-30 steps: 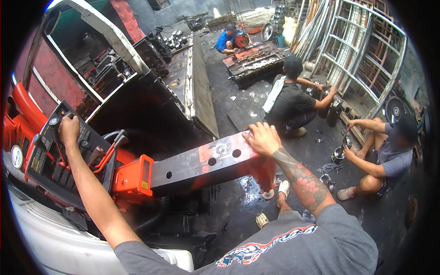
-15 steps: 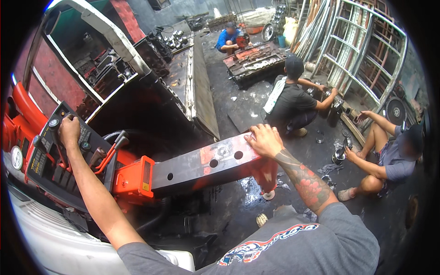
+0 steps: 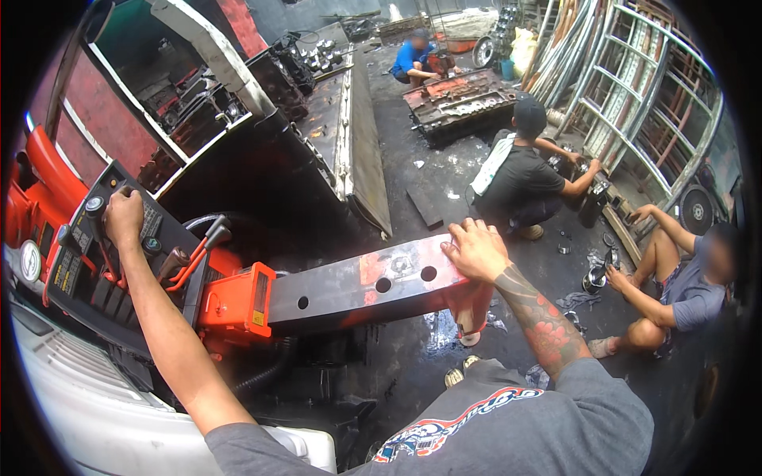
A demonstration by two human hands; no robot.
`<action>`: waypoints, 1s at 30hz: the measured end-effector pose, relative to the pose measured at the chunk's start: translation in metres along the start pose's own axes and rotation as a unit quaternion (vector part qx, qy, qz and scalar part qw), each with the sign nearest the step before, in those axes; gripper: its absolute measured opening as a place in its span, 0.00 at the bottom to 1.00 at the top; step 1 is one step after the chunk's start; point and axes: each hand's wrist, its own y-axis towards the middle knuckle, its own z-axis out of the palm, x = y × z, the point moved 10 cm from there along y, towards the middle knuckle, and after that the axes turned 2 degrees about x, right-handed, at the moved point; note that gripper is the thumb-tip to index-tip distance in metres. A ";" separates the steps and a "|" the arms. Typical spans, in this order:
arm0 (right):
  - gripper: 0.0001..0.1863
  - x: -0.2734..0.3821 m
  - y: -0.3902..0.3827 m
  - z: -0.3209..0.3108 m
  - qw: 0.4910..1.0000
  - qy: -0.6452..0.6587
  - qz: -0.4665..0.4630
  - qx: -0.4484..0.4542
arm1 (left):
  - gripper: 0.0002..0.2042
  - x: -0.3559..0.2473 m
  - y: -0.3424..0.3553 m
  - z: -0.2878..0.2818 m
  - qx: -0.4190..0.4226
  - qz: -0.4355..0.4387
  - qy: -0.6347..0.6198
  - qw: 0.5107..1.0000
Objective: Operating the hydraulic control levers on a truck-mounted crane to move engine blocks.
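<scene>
Head view: my left hand [image 3: 125, 216], curled, grasp unclear, is overlying console [image 3: 68, 271]; right hand [image 3: 478, 250], unclenched, is resting on beam [image 3: 341, 285].

Scuffed metal beam [image 3: 341, 287], glossy orange housing [image 3: 234, 303], matt dark control panel [image 3: 152, 218], perhaps plastic, matt cloth shirt [image 3: 548, 424]

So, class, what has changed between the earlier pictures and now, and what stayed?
The view has swung left, shifting the scene rightward. The wearer's right clog has drawn back toward the body. The seated co-worker's raised hand has moved away from the metal part. The wearer's left hand stays at the control panel, the right hand on the outrigger beam.
</scene>
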 end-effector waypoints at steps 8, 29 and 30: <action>0.26 -0.002 0.007 0.005 0.997 0.026 -0.023 0.067 | 0.18 0.005 0.000 0.002 0.014 -0.008 -0.013 1.000; 0.25 -0.010 0.007 0.010 0.991 0.098 -0.027 0.082 | 0.14 -0.005 -0.001 0.007 0.067 0.112 0.044 0.990; 0.25 -0.010 0.007 0.011 0.991 0.094 -0.026 0.086 | 0.14 -0.006 -0.002 0.006 0.071 0.128 0.037 0.989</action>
